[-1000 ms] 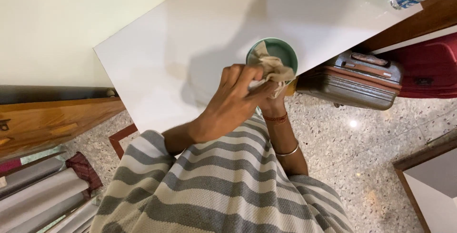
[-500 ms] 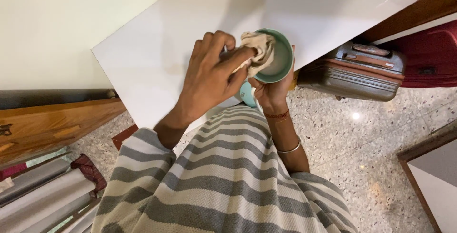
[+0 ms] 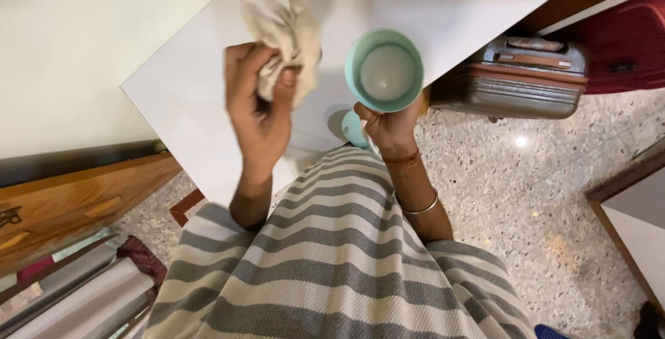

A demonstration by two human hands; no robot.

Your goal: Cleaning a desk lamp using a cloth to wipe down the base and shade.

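Observation:
My right hand (image 3: 389, 128) grips a mint-green cup (image 3: 384, 70) from below and holds it upright over the near edge of the white table (image 3: 194, 96). The cup's pale inside is bare. My left hand (image 3: 256, 114) is closed on a crumpled beige cloth (image 3: 284, 27), lifted up and left of the cup, apart from it. The right wrist wears a thin red band and a metal bangle. My grey-and-white striped garment (image 3: 332, 263) fills the lower middle.
A grey-brown hard suitcase (image 3: 516, 76) and a red one (image 3: 623, 48) stand under the table at the right, on speckled stone floor (image 3: 526, 200). Wooden furniture (image 3: 76, 200) and pale rolls (image 3: 83, 304) are at lower left; a white-topped wooden piece (image 3: 637, 228) is at right.
The left hand has pulled the cloth out of the cup and swung it up and to the left. The cup stays in the right hand, now with nothing inside.

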